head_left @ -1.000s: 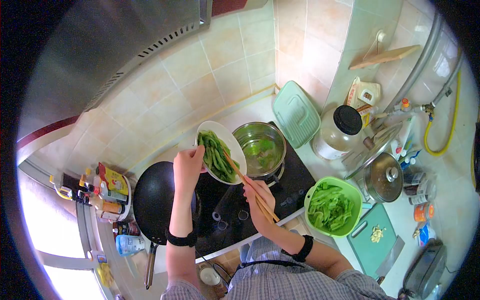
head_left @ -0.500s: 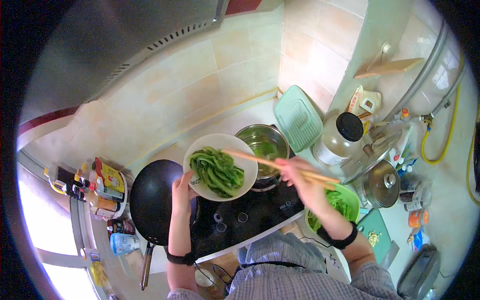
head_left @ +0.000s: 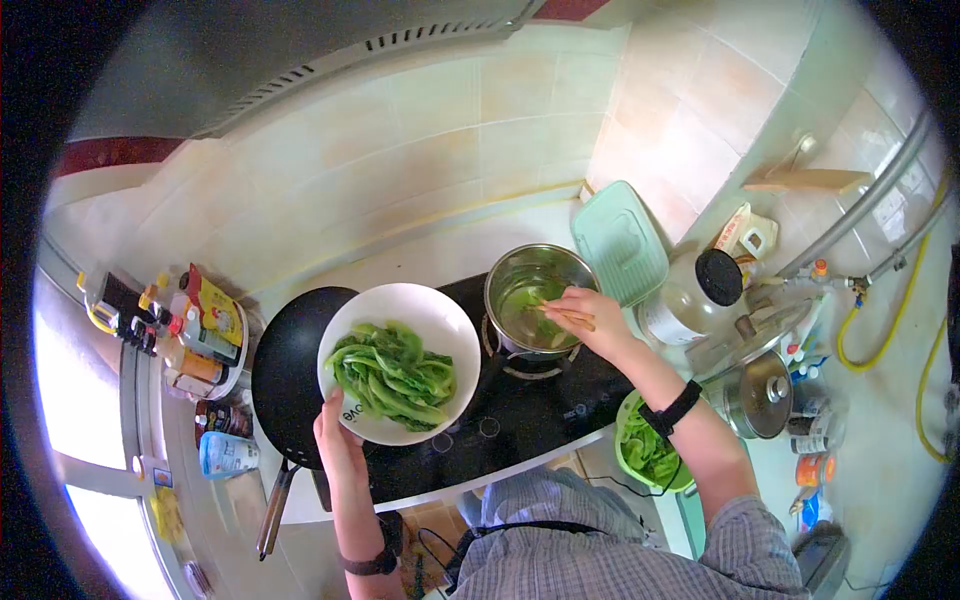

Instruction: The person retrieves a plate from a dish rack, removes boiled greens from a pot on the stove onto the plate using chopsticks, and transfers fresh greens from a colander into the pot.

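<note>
My left hand (head_left: 342, 445) is closed on the near left rim of a white bowl (head_left: 458, 330), held tilted above the stove. Cooked leafy greens (head_left: 390, 375) lie in a heap inside it. With my right hand (head_left: 592, 318) I grip wooden chopsticks (head_left: 568, 316) over a steel pot (head_left: 540, 260) on the right burner. The chopstick tips reach down into the pot, where pale greenish liquid and some green pieces show. Behind the bowl's left side sits a black wok (head_left: 280, 390), partly covered by the bowl.
A green basin (head_left: 624, 462) of raw leaves stands right of the black stovetop (head_left: 420, 480). A pale green lid (head_left: 620, 245), large jar (head_left: 680, 312) and lidded pot (head_left: 765, 400) are on the right. Bottles (head_left: 205, 335) crowd the left corner. The wok's handle (head_left: 272, 520) points toward me.
The chopsticks have moved from the greens in the bowl to inside the pot. The bowl has shifted left and nearer to me, away from the pot. My view has also shifted.
</note>
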### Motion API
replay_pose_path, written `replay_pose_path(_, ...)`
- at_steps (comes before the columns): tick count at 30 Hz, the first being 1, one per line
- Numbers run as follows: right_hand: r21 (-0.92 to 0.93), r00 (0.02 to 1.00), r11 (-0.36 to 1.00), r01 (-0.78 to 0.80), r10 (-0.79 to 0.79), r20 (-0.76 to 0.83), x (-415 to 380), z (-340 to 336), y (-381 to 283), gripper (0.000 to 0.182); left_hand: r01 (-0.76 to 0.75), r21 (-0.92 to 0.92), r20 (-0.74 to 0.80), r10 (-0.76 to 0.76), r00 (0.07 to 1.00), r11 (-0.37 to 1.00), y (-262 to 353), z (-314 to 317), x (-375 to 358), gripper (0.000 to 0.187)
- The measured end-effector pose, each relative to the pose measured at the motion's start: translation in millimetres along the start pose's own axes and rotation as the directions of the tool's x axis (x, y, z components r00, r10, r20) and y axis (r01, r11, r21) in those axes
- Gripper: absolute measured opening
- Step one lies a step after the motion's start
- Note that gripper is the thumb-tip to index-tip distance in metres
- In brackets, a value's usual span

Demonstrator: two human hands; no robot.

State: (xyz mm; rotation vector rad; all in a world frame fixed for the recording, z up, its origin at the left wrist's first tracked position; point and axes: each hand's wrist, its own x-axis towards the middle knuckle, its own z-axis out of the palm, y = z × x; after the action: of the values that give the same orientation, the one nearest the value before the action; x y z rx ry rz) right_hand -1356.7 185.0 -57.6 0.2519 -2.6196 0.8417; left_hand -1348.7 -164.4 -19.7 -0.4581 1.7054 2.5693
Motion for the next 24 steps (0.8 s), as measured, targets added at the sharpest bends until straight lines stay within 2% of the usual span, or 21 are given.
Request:
replay_pose_path(1,-0.086,0.999,0.995,0.041,-0.041,-0.002,3.7,4.2,1.2,0.017,-0.003,-0.003,-0.009,0.003,1.000,1.000,-0.3,-1.5,-2.3,0.030)
replay_pose_path(5,-0.093,1.000,0.996,-0.012,0.011,-0.013,11.8,1.0,0.8,0.015,0.001,0.000,-0.028,-0.001,1.000,1.000,-6.3,-15.4,-3.1,0.033)
replay_pose_path(8,0.011,0.992,0.998,-0.065,0.066,-0.112,8.9,-16.9,-7.8,0.014,0.053,0.011,0.004,-0.053,0.999,0.999,-9.5,-18.4,-3.4,0.033)
replay_pose_path(12,0.018,0.984,0.997,-0.078,0.079,-0.156,1.8,-38.7,-15.8,0.013,0.067,0.027,0.038,-0.068,0.997,0.997,-16.4,-16.1,2.1,0.034)
replay_pose_path(14,0.057,0.965,0.988,-0.141,0.150,-0.214,-1.6,-49.2,-22.1,0.011,0.078,0.018,0.053,-0.079,0.995,0.997,-20.7,-11.8,5.9,0.034)
replay_pose_path(17,0.029,0.954,0.996,-0.079,0.084,-0.287,-4.7,-64.8,-33.6,0.010,0.102,0.086,0.074,-0.108,0.991,0.991,-19.2,0.4,6.0,0.034)
replay_pose_path(22,0.035,0.941,0.993,-0.116,0.121,-0.318,-14.3,-75.4,-28.7,0.010,0.119,0.080,0.137,-0.129,0.982,0.990,-32.2,7.5,16.1,0.034)
replay_pose_path(24,0.026,0.941,0.992,-0.122,0.124,-0.316,-15.5,-79.1,-30.1,0.010,0.157,0.157,0.168,-0.183,0.969,0.975,-37.8,6.3,20.8,0.035)
